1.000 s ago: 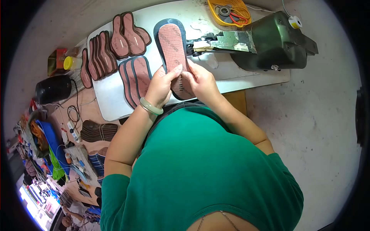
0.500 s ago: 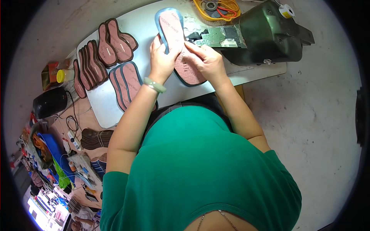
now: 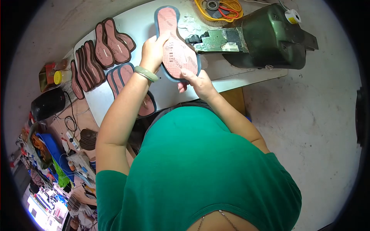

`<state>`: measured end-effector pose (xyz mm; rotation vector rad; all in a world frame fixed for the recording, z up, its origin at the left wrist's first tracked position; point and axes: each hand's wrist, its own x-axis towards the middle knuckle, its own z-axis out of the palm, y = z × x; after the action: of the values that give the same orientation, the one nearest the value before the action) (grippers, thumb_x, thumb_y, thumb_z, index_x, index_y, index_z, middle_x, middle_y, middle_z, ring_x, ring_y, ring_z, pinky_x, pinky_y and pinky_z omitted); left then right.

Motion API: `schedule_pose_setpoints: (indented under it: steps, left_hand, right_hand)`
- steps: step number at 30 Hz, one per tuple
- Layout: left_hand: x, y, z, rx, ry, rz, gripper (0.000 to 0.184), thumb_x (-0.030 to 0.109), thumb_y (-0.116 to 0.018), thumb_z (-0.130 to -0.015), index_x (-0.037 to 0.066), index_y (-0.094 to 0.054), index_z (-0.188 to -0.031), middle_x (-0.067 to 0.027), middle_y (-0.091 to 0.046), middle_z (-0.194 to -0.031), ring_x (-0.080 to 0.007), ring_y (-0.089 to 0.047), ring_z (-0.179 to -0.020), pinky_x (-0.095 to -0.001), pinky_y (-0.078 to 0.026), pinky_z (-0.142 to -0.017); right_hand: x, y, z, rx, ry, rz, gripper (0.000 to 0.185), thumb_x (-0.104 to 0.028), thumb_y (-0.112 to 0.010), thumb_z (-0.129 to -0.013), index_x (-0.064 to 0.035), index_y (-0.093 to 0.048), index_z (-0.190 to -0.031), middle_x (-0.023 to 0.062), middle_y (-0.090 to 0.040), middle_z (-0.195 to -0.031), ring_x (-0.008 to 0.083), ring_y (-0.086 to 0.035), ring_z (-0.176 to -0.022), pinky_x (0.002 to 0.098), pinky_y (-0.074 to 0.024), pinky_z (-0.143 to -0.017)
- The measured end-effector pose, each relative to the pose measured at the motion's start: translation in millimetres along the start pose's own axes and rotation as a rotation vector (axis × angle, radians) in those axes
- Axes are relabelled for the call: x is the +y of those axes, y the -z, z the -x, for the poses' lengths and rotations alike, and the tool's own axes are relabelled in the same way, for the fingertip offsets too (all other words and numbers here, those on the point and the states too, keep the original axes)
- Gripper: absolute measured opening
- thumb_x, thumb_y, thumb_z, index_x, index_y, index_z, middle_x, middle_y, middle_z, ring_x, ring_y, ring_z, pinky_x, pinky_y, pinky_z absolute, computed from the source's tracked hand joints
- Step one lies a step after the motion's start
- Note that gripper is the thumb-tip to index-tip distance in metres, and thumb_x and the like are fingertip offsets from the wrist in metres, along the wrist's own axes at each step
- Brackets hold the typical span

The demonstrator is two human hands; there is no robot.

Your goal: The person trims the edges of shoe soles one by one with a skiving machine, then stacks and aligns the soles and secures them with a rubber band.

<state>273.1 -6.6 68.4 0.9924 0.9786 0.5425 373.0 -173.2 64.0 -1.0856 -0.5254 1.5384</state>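
A flat, sole-shaped pink piece with dark printing and a blue-grey rim (image 3: 175, 44) is held up in both hands above the white, smooth-topped surface (image 3: 169, 94), its narrow end pointing away from the person and its broad end towards them. The left hand (image 3: 153, 51), with a pale green, rounded bangle (image 3: 146, 74) at its wrist, has its grip pinched on the piece's left edge near the narrow middle, thumb over the printed face. The right hand (image 3: 199, 82) pinches the broad end, its thumb lying on the pink face and fingertips showing below the rim. Left of the hands, pink soles with blue-grey rims (image 3: 125, 73) overlap on the surface, partly hidden by the left forearm. Further left lies an overlapping row of slim pink soles with dark brown rims (image 3: 89, 63); beside it, an overlapping group of similar brown-rimmed pink soles (image 3: 115, 43) sits farther from the person. On the right stands a dark green, bulky machine (image 3: 262, 38), its flat, worn plate (image 3: 216, 41) reaching towards the held piece. Behind that plate is a yellow, open plastic basket (image 3: 203, 14).
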Motion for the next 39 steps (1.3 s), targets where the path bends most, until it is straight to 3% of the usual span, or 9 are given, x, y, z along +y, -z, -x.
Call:
schedule_pose_setpoints:
  steps: [3, 4, 7, 8, 11, 15, 24, 36, 39]
  left_hand:
    - [-17.5, 14.7, -30.4, 0.317, -0.582, -0.702, 0.041, 0.034, -0.063, -0.087, -0.002, -0.062, -0.107, -0.0106, -0.066, -0.101, -0.0203, -0.061, -0.095, -0.0318, -0.045, -0.087]
    - [-6.7, 14.9, -30.3, 0.32, -0.58, -0.703, 0.041, 0.034, -0.063, -0.087, -0.002, -0.062, -0.107, -0.0106, -0.066, -0.101, -0.0203, -0.061, -0.095, -0.0318, -0.045, -0.087]
    - [36.3, 17.3, -36.6, -0.121, -1.251, -1.342, 0.047, 0.039, -0.064, -0.085, 0.001, -0.06, -0.112, -0.0128, -0.064, -0.108, -0.0235, -0.059, -0.104, -0.0329, -0.042, -0.094]
    - [51.7, 14.9, -37.9, -0.119, -1.251, -1.341, 0.047, 0.039, -0.064, -0.085, 0.001, -0.06, -0.112, -0.0128, -0.064, -0.108, -0.0235, -0.059, -0.104, -0.0329, -0.042, -0.094]
    - [87.5, 6.6, -44.5, -0.897, -0.372, -1.202, 0.044, 0.036, -0.065, -0.086, 0.004, -0.059, -0.116, -0.0106, -0.063, -0.109, -0.0202, -0.059, -0.103, -0.0302, -0.042, -0.095]
    - [83.7, 11.9, -54.4, -0.937, -0.192, -0.981, 0.036, 0.029, -0.064, -0.088, 0.006, -0.06, -0.115, -0.0076, -0.064, -0.106, -0.0159, -0.057, -0.1, -0.029, -0.043, -0.093]
    - [69.8, 25.4, -21.1, -0.689, -0.058, -0.8, 0.029, 0.019, -0.061, -0.09, 0.004, -0.059, -0.115, -0.0023, -0.064, -0.101, -0.0102, -0.056, -0.093, -0.0253, -0.045, -0.087]
    - [16.0, 22.6, 16.9, -0.335, -0.187, -0.61, 0.03, 0.014, -0.059, -0.092, 0.003, -0.058, -0.12, -0.0033, -0.063, -0.105, -0.0098, -0.056, -0.094, -0.0233, -0.045, -0.085]
    - [9.0, 19.8, 21.5, -0.225, -0.311, -0.614, 0.037, 0.025, -0.061, -0.088, 0.004, -0.059, -0.119, -0.0126, -0.067, -0.105, -0.0199, -0.063, -0.092, -0.0293, -0.047, -0.084]
  right_hand:
    - [-6.4, -5.0, -5.3, 0.055, -0.002, -0.013, 0.028, -0.027, -0.057, -0.093, 0.0, -0.06, -0.094, 0.0083, -0.062, -0.072, 0.0148, -0.06, -0.06, 0.0263, -0.049, -0.054]
    - [-8.2, -6.4, -7.2, 0.082, -0.001, -0.019, 0.028, -0.028, -0.057, -0.093, -0.0003, -0.06, -0.093, 0.0082, -0.062, -0.071, 0.0145, -0.06, -0.058, 0.0263, -0.0487, -0.053]
    - [-10.3, -4.4, -16.1, 0.098, 0.005, 0.001, 0.028, -0.029, -0.057, -0.093, -0.0009, -0.061, -0.092, 0.0075, -0.062, -0.07, 0.0138, -0.059, -0.058, 0.0256, -0.0481, -0.052]
    - [-11.6, -3.9, -18.3, 0.106, 0.01, 0.012, 0.028, -0.029, -0.058, -0.092, -0.0011, -0.061, -0.091, 0.0071, -0.061, -0.069, 0.0135, -0.059, -0.058, 0.0253, -0.0479, -0.051]
    - [-17.7, -9.7, -23.9, 0.176, -0.005, 0.005, 0.029, -0.03, -0.058, -0.092, -0.0013, -0.061, -0.088, 0.0074, -0.062, -0.068, 0.0124, -0.058, -0.056, 0.0239, -0.0463, -0.05]
    - [-26.6, -13.2, -26.9, 0.243, -0.053, 0.002, 0.031, -0.032, -0.06, -0.091, -0.0016, -0.062, -0.084, 0.0082, -0.063, -0.066, 0.011, -0.057, -0.052, 0.0219, -0.0436, -0.049]
    - [-35.7, -11.8, -31.4, 0.315, -0.011, 0.081, 0.03, -0.03, -0.065, -0.088, -0.0022, -0.063, -0.078, 0.0079, -0.063, -0.062, 0.0095, -0.056, -0.048, 0.0203, -0.0406, -0.046]
    - [-43.1, 6.2, -24.1, 0.324, -0.005, 0.227, 0.03, -0.03, -0.068, -0.086, -0.0027, -0.064, -0.074, 0.0032, -0.059, -0.061, 0.0067, -0.05, -0.047, 0.0197, -0.0391, -0.044]
    - [-38.7, 0.5, -20.3, 0.317, -0.054, 0.263, 0.03, -0.03, -0.069, -0.085, -0.0034, -0.064, -0.073, 0.0027, -0.058, -0.06, 0.0068, -0.05, -0.047, 0.0197, -0.0388, -0.044]
